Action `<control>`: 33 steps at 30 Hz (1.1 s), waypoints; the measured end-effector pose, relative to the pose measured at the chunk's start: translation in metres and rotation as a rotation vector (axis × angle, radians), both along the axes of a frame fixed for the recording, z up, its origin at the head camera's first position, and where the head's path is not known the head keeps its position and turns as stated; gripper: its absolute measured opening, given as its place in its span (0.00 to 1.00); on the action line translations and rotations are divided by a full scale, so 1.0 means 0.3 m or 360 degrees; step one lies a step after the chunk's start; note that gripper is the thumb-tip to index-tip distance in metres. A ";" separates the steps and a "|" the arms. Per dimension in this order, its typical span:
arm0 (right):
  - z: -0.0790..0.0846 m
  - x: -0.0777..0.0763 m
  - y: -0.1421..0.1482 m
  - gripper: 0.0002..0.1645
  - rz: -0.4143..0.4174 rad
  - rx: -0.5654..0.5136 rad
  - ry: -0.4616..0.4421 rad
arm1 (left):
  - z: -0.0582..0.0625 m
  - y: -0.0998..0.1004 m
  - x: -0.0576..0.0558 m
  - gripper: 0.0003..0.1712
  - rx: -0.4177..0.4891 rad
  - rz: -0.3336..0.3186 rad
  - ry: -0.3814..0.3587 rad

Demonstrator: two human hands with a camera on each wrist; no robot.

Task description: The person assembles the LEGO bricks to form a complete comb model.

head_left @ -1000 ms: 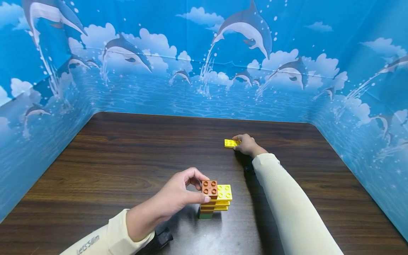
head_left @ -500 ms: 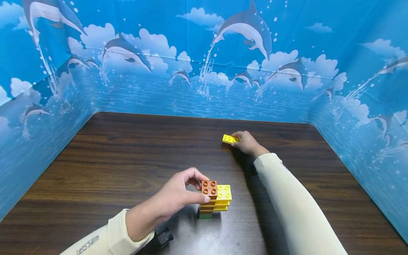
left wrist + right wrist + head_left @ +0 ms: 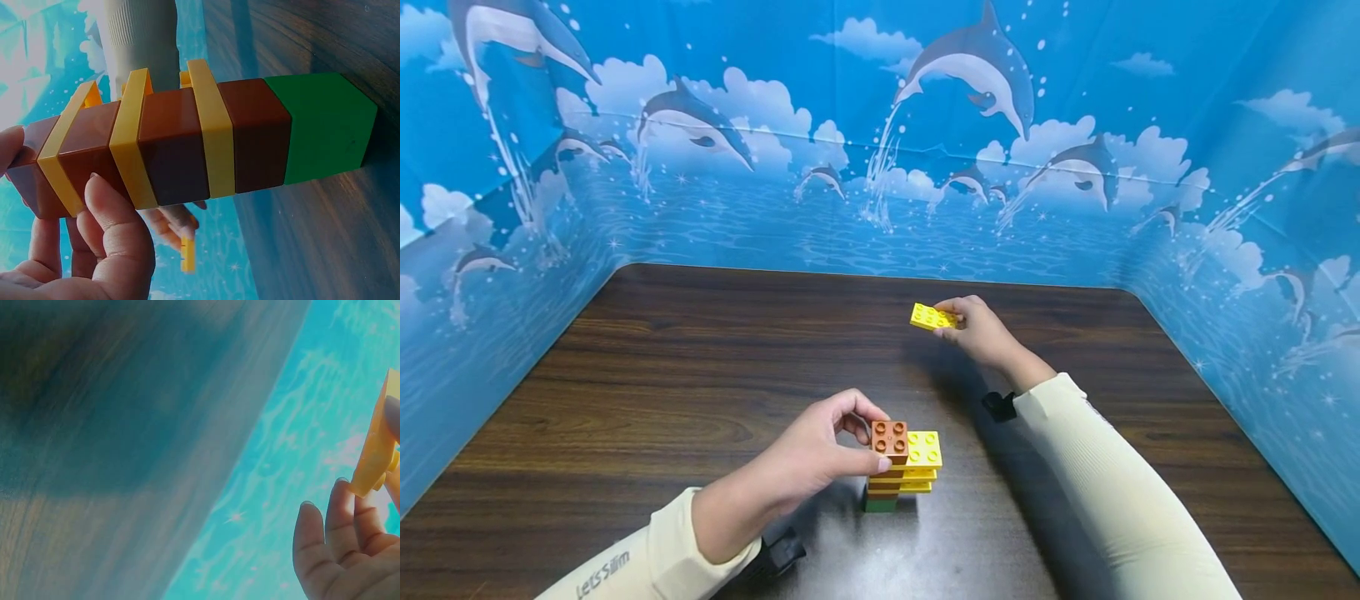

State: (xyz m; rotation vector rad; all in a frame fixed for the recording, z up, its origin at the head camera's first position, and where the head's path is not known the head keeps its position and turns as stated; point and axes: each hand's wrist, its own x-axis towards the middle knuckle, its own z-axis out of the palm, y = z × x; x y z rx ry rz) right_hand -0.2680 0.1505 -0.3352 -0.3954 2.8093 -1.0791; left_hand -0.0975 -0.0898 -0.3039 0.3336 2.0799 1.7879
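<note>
My left hand (image 3: 808, 454) holds the top of a small tower of toy building bricks, its thumb and fingers on either side of the top brown brick (image 3: 889, 440). Below that brick, yellow plates alternate with brown bricks down to a green brick (image 3: 325, 131) standing on the table. The yellow plates (image 3: 924, 448) jut out to the right. Farther back, my right hand (image 3: 988, 333) pinches a loose yellow eight-stud plate (image 3: 925, 316) above the tabletop. The right wrist view catches this plate (image 3: 375, 444) only at its edge, between thumb and fingers.
A dark wood-grain table (image 3: 700, 350) carries the tower near its front. Blue dolphin-print sheeting (image 3: 880, 167) rises along the back and both sides. A black wrist device (image 3: 1000, 407) sits under the right forearm.
My right hand has lifted the yellow plate off the table and brought it slightly leftward. The left hand stays on the tower, which stands where it was.
</note>
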 end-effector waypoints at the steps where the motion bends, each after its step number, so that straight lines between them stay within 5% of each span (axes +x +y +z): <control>1: 0.005 0.012 -0.002 0.26 0.0016 0.0000 0.0021 | 0.000 0.000 0.000 0.22 -0.0004 0.0002 -0.0006; 33: 0.113 0.441 0.014 0.27 0.0354 -0.0175 0.0335 | -0.004 0.000 0.011 0.22 0.0013 0.0024 0.0003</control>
